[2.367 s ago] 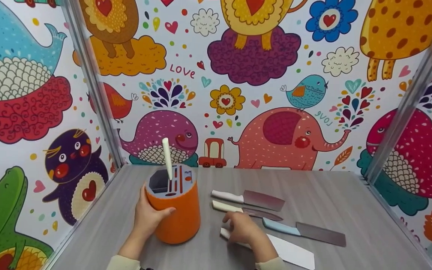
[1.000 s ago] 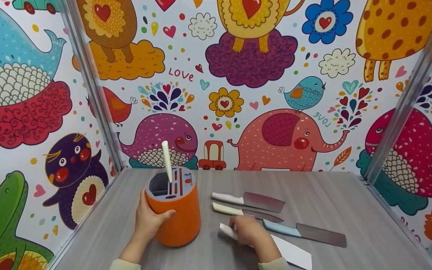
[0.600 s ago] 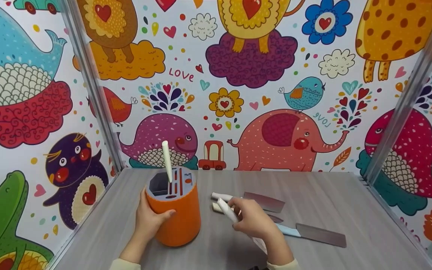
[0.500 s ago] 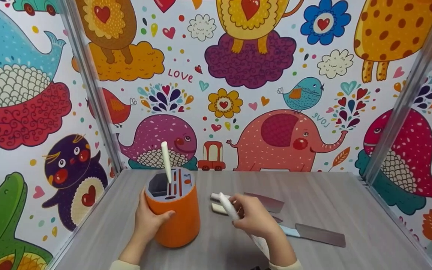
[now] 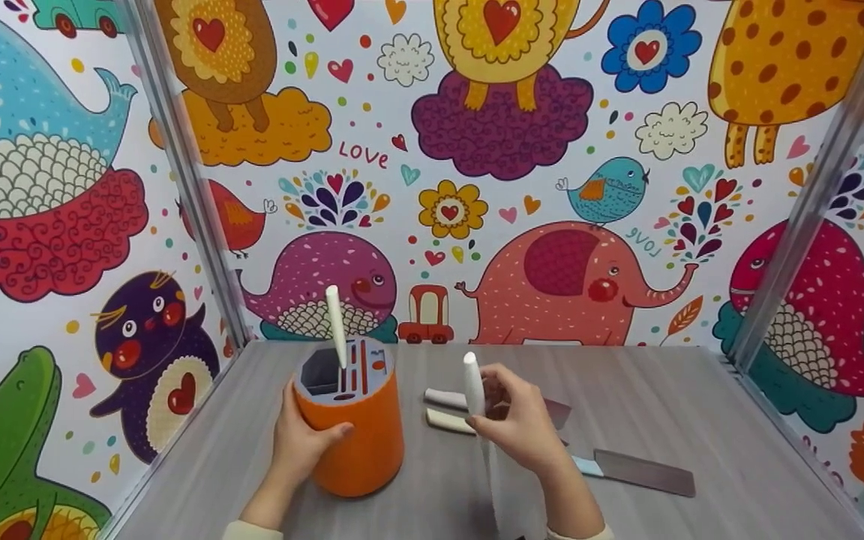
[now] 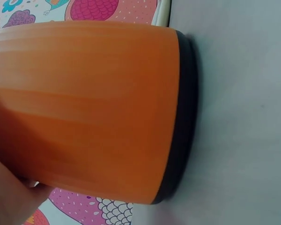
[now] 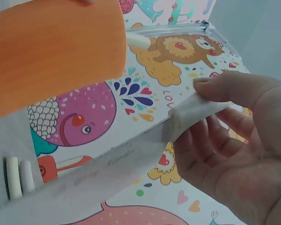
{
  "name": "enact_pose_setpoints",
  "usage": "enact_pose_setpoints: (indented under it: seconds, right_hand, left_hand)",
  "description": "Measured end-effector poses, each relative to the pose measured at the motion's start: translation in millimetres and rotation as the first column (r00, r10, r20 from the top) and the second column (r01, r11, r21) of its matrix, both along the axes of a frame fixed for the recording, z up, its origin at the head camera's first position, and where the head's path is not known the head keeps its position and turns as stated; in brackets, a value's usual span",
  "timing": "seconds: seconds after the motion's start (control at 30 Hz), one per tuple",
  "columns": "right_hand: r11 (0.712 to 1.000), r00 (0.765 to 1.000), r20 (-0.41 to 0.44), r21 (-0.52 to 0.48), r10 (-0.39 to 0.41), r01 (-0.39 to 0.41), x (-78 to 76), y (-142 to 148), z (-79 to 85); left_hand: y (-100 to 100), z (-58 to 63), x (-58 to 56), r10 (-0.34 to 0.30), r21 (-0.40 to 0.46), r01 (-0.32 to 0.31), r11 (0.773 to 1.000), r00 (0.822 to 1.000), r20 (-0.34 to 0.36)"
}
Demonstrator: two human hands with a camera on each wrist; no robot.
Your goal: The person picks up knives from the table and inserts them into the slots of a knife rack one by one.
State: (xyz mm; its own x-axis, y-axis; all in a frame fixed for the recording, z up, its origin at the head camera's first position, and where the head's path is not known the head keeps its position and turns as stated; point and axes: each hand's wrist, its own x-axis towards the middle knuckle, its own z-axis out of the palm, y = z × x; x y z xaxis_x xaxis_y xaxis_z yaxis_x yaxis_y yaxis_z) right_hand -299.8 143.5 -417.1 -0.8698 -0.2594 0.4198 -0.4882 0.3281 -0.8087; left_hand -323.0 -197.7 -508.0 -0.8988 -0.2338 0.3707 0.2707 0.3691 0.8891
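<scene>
My left hand is wrapped around the side of an orange round knife block, its thumb across the front. The block stands upright on the table, and a cream-handled knife sticks out of one top slot. To the right of the block, my right hand holds a knife by its white handle, between thumb and fingers. The handle points up and the broad blade hangs down, seen nearly edge-on in the head view. In the left wrist view, the block's dark base rests on the tabletop.
Behind the right hand lie a white-handled cleaver and a cream-handled knife, both partly hidden. A blue-handled cleaver lies further right on the grey table. Walls with cartoon animals enclose the back and sides.
My right hand has picked up the white-handled knife from the table, raised it and turned it from lying flat to handle up, blade down. My left hand has kept its grip on the block.
</scene>
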Motion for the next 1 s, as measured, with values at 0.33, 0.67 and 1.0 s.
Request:
enact_pose_setpoints:
  seconds: [0.33,0.67,1.0]
  right_hand:
    - [0.997,1.0,0.001,-0.078,-0.009,0.009,6.5,-16.1,2.7]
    - [0.992,1.0,0.007,-0.128,-0.002,0.003,12.1,-31.2,0.7]
    - [0.99,0.998,0.069,-0.143,-0.004,0.014,21.3,-49.3,2.6]
  left_hand:
    - [0.7,6.1,4.2,0.014,-0.03,-0.015,0.999,0.999,-0.036]
    - [9.1,29.0,18.0,0.296,-0.013,-0.311,0.95,0.917,-0.267]
    - [36.0,74.3,57.2,0.215,-0.02,-0.245,0.969,0.882,-0.418]
